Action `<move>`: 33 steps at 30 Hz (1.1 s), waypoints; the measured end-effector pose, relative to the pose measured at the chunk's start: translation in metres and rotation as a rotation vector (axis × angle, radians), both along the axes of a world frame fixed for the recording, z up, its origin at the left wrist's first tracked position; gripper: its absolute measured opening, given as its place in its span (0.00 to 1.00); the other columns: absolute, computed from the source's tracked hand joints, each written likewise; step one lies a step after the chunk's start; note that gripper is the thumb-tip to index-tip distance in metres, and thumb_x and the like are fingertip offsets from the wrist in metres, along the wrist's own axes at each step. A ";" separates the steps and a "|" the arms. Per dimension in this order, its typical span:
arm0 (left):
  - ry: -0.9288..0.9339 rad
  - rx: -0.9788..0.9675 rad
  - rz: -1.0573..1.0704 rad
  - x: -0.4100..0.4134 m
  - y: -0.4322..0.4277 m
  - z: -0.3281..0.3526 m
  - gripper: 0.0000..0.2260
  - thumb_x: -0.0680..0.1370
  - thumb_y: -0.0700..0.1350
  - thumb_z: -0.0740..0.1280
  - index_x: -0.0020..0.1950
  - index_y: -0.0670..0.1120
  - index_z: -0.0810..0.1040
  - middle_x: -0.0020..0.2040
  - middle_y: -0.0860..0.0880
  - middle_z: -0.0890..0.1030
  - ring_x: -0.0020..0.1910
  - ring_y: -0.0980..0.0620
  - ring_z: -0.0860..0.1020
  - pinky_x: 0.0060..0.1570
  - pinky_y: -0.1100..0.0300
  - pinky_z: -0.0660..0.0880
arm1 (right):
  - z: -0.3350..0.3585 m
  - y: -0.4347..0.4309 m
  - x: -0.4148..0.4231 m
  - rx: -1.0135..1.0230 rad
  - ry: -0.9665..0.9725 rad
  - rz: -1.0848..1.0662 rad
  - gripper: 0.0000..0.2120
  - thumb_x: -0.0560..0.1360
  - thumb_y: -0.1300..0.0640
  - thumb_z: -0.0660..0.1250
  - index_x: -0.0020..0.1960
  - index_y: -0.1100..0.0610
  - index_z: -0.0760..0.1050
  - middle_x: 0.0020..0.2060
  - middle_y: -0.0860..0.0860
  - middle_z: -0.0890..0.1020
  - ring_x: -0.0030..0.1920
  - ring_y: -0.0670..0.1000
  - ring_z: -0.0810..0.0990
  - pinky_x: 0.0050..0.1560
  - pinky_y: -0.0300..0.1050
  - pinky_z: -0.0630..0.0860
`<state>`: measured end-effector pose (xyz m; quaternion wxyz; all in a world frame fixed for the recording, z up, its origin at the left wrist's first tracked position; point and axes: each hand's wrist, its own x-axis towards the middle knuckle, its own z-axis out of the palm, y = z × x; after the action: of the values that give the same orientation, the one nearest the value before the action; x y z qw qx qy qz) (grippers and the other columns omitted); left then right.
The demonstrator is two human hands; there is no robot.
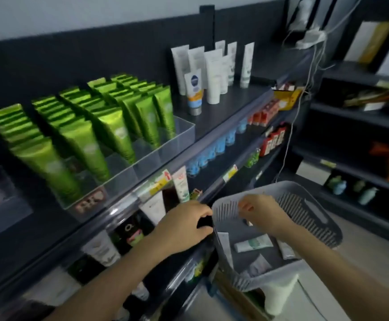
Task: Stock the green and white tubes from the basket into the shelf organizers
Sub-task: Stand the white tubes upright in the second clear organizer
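Tube [253,243], white and green, lay crosswise on the basket [304,205] floor just beneath my right hand [264,215], its grip unreadable; my left hand [186,225] clutched the basket's left rim.

A pale wall [73,10] rises above dark shelving [230,98]. A second dark rack [351,117] stands to the right, with white cables [314,59] hanging between, over what seems a grey floor [374,262].

Shelf unit [119,54] left, basket [314,214] right.
Rowed tubes [84,140] in organizer [165,144] on top shelf [230,105]; standing tubes [212,72] right of it; loose tubes [253,243] inside basket.
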<state>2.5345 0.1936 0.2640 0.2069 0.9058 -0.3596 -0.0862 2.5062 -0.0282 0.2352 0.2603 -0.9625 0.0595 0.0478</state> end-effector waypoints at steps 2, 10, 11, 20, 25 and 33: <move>0.071 0.041 -0.028 0.008 -0.036 -0.025 0.19 0.77 0.52 0.66 0.66 0.47 0.74 0.61 0.50 0.76 0.59 0.52 0.74 0.59 0.58 0.72 | -0.028 -0.043 -0.003 -0.044 0.078 -0.053 0.14 0.75 0.62 0.63 0.31 0.54 0.68 0.27 0.46 0.69 0.28 0.44 0.66 0.27 0.34 0.60; 0.276 0.168 0.008 0.042 -0.143 -0.117 0.16 0.78 0.47 0.65 0.64 0.41 0.75 0.60 0.45 0.78 0.58 0.49 0.75 0.51 0.64 0.68 | -0.119 -0.167 -0.010 -0.057 0.344 -0.217 0.11 0.77 0.58 0.61 0.51 0.60 0.81 0.52 0.56 0.82 0.55 0.55 0.79 0.51 0.41 0.70; 0.297 0.202 0.020 0.046 -0.150 -0.130 0.15 0.78 0.47 0.65 0.61 0.40 0.76 0.58 0.44 0.78 0.58 0.48 0.76 0.51 0.63 0.68 | -0.128 -0.176 -0.009 -0.063 0.381 -0.217 0.11 0.78 0.58 0.59 0.50 0.60 0.80 0.53 0.56 0.82 0.56 0.55 0.79 0.51 0.42 0.70; 0.368 0.337 0.109 0.067 -0.190 -0.234 0.08 0.78 0.41 0.62 0.40 0.42 0.76 0.42 0.44 0.80 0.45 0.47 0.78 0.40 0.58 0.68 | -0.190 -0.213 0.035 -0.072 0.637 -0.246 0.16 0.79 0.64 0.54 0.62 0.66 0.73 0.61 0.61 0.77 0.63 0.60 0.75 0.57 0.46 0.71; 0.433 0.277 0.175 0.072 -0.217 -0.285 0.11 0.79 0.41 0.58 0.46 0.42 0.79 0.46 0.43 0.82 0.47 0.45 0.80 0.44 0.53 0.74 | -0.244 -0.208 0.053 -0.101 0.734 -0.176 0.16 0.79 0.62 0.57 0.65 0.66 0.69 0.65 0.62 0.73 0.66 0.59 0.72 0.62 0.44 0.68; 0.493 0.464 0.076 0.085 -0.261 -0.334 0.07 0.76 0.42 0.64 0.53 0.44 0.77 0.54 0.42 0.79 0.54 0.42 0.78 0.50 0.52 0.76 | -0.295 -0.208 0.061 -0.032 0.748 -0.322 0.17 0.77 0.57 0.60 0.63 0.63 0.71 0.64 0.60 0.74 0.64 0.58 0.74 0.63 0.47 0.72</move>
<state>2.6193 -0.0673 -0.0700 0.0790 0.8934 -0.2353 -0.3744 2.5669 -0.2361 -0.0596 0.2098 -0.8610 0.3009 0.3525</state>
